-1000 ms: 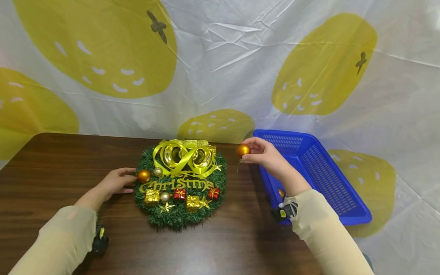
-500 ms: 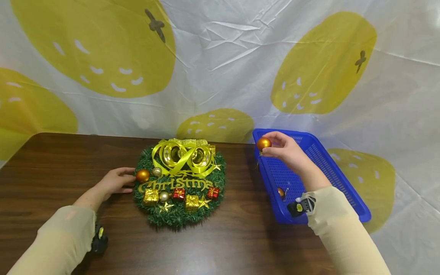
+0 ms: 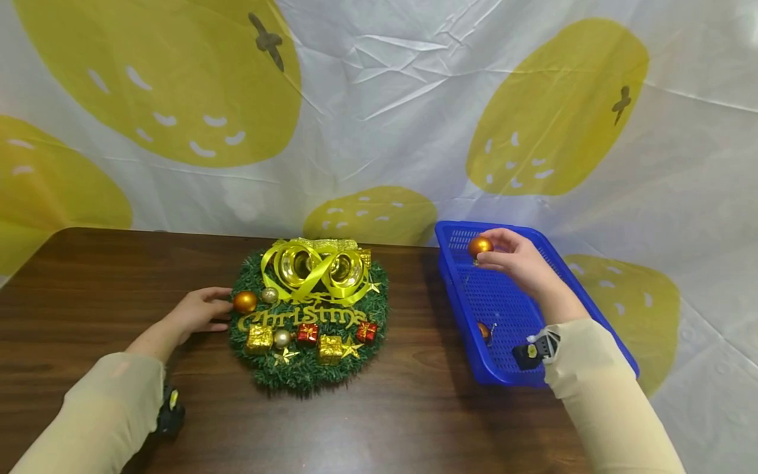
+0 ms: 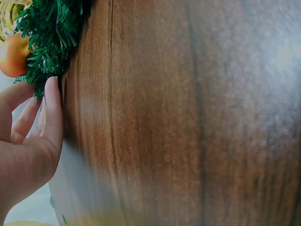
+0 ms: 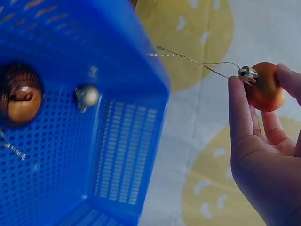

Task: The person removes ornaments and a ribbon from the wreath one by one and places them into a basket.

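Right hand [image 3: 521, 268] — grip pinched on orange bauble [image 3: 480, 247] near blue basket [image 3: 503, 296]; best light, cord [image 5: 190, 59] clear of snags. Left hand [image 3: 197, 312] — fingers apart, at wreath [image 3: 296, 376].

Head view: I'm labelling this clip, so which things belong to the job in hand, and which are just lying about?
Apparently part of the job:
orange bauble in the right hand
blue basket with baubles inside
wreath beside the left hand

Apparently just surroundings:
wooden table
patterned sheet
wrist-worn cameras
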Demonstrator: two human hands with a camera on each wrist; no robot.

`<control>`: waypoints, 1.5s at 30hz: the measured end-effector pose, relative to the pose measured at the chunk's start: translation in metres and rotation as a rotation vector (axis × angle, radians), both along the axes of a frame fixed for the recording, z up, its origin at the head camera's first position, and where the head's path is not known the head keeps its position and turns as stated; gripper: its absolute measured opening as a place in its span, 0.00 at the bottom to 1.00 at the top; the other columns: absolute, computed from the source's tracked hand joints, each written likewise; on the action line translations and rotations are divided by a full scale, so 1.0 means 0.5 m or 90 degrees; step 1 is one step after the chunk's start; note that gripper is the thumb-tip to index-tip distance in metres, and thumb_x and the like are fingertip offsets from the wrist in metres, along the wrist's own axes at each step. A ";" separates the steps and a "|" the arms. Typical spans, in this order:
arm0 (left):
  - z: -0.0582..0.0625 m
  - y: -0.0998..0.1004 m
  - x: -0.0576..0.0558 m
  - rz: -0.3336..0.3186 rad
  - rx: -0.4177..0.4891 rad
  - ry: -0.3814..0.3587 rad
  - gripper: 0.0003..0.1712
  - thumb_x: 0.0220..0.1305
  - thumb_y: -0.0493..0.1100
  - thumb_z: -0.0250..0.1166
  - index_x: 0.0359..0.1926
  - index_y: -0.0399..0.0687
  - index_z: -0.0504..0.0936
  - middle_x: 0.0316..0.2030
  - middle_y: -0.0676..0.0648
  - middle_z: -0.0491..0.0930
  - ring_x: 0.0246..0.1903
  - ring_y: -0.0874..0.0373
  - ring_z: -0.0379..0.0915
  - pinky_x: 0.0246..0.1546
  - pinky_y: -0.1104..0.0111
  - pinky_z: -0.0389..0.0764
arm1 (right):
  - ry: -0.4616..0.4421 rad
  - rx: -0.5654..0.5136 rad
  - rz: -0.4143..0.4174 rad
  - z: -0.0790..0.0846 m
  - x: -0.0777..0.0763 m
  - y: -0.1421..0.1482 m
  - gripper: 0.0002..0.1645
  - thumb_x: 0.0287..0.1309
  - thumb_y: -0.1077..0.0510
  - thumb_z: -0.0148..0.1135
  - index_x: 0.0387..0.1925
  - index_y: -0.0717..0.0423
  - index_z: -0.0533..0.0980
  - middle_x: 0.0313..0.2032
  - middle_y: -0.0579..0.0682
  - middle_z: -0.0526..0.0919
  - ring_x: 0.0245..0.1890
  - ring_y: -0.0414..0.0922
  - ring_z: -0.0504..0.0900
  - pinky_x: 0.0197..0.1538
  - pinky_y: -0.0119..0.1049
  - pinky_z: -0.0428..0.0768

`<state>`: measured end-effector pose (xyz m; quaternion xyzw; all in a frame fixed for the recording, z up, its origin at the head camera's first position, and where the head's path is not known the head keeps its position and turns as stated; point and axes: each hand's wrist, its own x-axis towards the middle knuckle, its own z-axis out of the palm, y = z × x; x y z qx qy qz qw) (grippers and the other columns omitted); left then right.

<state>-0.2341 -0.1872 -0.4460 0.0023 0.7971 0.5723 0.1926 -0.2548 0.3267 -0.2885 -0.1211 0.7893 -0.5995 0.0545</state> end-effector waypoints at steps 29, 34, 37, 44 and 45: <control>-0.002 0.001 0.000 0.000 0.002 -0.002 0.34 0.71 0.40 0.48 0.70 0.28 0.47 0.63 0.23 0.56 0.54 0.45 0.69 0.44 0.67 0.83 | -0.178 0.230 -0.025 -0.055 -0.006 0.048 0.28 0.54 0.70 0.58 0.54 0.79 0.61 0.33 0.47 0.77 0.32 0.37 0.80 0.43 0.33 0.84; -0.002 0.001 0.000 0.002 0.001 -0.004 0.34 0.71 0.40 0.48 0.70 0.28 0.47 0.63 0.23 0.56 0.53 0.47 0.70 0.43 0.68 0.83 | -0.180 0.233 -0.036 -0.056 -0.005 0.052 0.29 0.55 0.69 0.58 0.56 0.79 0.60 0.35 0.47 0.78 0.33 0.36 0.80 0.47 0.38 0.84; 0.000 0.001 0.001 0.002 0.000 -0.005 0.34 0.71 0.40 0.48 0.70 0.28 0.47 0.63 0.23 0.56 0.53 0.46 0.70 0.43 0.68 0.83 | -0.174 0.244 -0.059 -0.054 -0.003 0.054 0.31 0.57 0.66 0.58 0.58 0.78 0.59 0.38 0.51 0.78 0.34 0.35 0.79 0.51 0.41 0.82; 0.006 0.003 0.005 0.002 -0.002 -0.007 0.34 0.72 0.40 0.47 0.70 0.28 0.46 0.63 0.23 0.54 0.58 0.37 0.65 0.43 0.67 0.83 | -0.143 0.207 -0.070 -0.030 0.001 0.043 0.32 0.62 0.62 0.55 0.61 0.78 0.57 0.42 0.50 0.78 0.35 0.32 0.78 0.48 0.34 0.83; 0.006 0.003 0.005 0.001 -0.003 -0.006 0.34 0.72 0.40 0.47 0.70 0.28 0.46 0.63 0.23 0.54 0.58 0.37 0.65 0.43 0.67 0.83 | -0.137 0.196 -0.067 -0.028 0.000 0.040 0.32 0.62 0.62 0.54 0.61 0.77 0.57 0.40 0.47 0.77 0.34 0.31 0.78 0.47 0.32 0.83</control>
